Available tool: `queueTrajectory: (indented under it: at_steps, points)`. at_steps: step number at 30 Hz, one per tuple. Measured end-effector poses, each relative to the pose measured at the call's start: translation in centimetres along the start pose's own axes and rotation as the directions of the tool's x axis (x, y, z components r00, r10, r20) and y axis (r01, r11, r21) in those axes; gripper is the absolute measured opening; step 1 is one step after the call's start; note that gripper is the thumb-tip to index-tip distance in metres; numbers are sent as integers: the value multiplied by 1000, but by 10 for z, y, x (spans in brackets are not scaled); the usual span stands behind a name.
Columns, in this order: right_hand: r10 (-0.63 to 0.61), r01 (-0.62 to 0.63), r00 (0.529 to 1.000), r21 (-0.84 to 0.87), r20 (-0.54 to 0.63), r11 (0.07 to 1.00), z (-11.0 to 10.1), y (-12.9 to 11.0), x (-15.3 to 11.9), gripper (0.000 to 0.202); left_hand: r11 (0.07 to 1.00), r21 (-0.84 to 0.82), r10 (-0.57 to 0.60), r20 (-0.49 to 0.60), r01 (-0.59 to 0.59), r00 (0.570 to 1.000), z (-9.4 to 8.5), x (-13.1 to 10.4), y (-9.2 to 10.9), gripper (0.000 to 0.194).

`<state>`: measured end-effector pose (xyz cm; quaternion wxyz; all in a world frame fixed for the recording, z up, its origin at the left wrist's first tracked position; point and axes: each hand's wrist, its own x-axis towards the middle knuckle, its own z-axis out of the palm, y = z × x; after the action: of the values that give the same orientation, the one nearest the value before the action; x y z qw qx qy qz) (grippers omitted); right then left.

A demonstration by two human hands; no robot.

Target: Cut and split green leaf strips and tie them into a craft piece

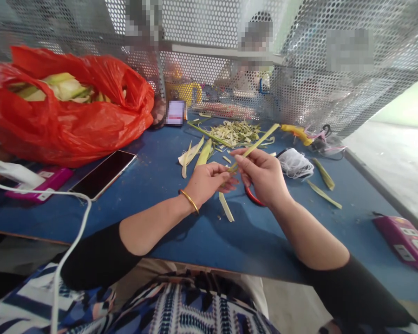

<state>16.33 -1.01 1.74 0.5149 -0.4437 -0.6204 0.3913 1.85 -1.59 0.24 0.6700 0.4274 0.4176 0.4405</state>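
A narrow pale-green leaf strip (261, 141) slants up to the right between my two hands. My left hand (209, 180), with a gold bangle at the wrist, pinches its lower end. The fingers of my right hand (259, 171) are closed on the strip a little higher up. Beneath my right hand shows a red curved handle (253, 196), mostly hidden. A wider green husk piece (204, 152) lies behind my left hand, and a pale strip (226, 207) lies on the blue table (202, 236) just below the hands. Behind them is a pile of cut leaf bits (235, 133).
At the left, a red plastic bag (101, 118) holds husks, near a dark phone (104, 175) and a white cable (75, 241). White thread (295, 163) lies right of my hands, a purple box (404, 239) farther right. A perforated metal screen (209, 28) stands behind.
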Motion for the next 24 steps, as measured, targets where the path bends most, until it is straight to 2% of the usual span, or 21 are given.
queueTrajectory:
  at_steps: [3, 5, 6, 7, 9, 11, 12, 13, 14, 15, 17, 20, 24]
  points:
    - [-92, 87, 995, -85, -48, 993, 1, -2, -4, 22, 999, 30, -19, -3, 19, 1000, 0, 1, -4, 10]
    - [-266, 251, 964, -257, -25, 933, 3, -1, -10, 17, 999, 2, -45, -32, 45, 998, -1, 3, -5, 14]
    - [-372, 356, 928, -360, 26, 862, 5, 0, -13, 14, 998, -26, -61, -50, 60, 997, -3, 4, -6, 17]
    - [-477, 467, 873, -458, 103, 756, 6, 1, -17, 14, 995, -64, -77, -67, 73, 995, -4, 6, -6, 18]
    - [-637, 669, 705, -589, 311, 453, 10, 4, -23, 18, 982, -157, -117, -85, 103, 989, -8, 10, -4, 18]
    - [-682, 784, 515, -607, 519, 129, 13, 7, -26, 22, 954, -256, -178, -68, 155, 982, -11, 13, 0, 20]
    - [-671, 805, 446, -593, 593, 12, 14, 9, -26, 23, 937, -298, -207, -56, 182, 977, -13, 14, 2, 21]
    - [-652, 813, 408, -580, 639, -59, 15, 10, -26, 23, 921, -330, -232, -42, 206, 972, -14, 15, 5, 23]
    - [-634, 812, 402, -577, 661, -85, 16, 11, -25, 24, 911, -351, -246, -37, 218, 969, -16, 15, 7, 24]
    - [-619, 808, 416, -583, 666, -84, 16, 12, -24, 25, 909, -358, -246, -44, 215, 968, -17, 15, 10, 25]
    - [-597, 797, 455, -602, 661, -60, 15, 13, -21, 28, 926, -334, -212, -80, 174, 974, -18, 14, 14, 25]
    - [-582, 802, 467, -596, 665, -37, 12, 14, -19, 31, 959, -262, -149, -128, 111, 981, -19, 12, 16, 23]
    - [-600, 817, 507, -567, 618, 106, 9, 16, -17, 27, 975, -213, -103, -157, 68, 982, -21, 13, 16, 18]
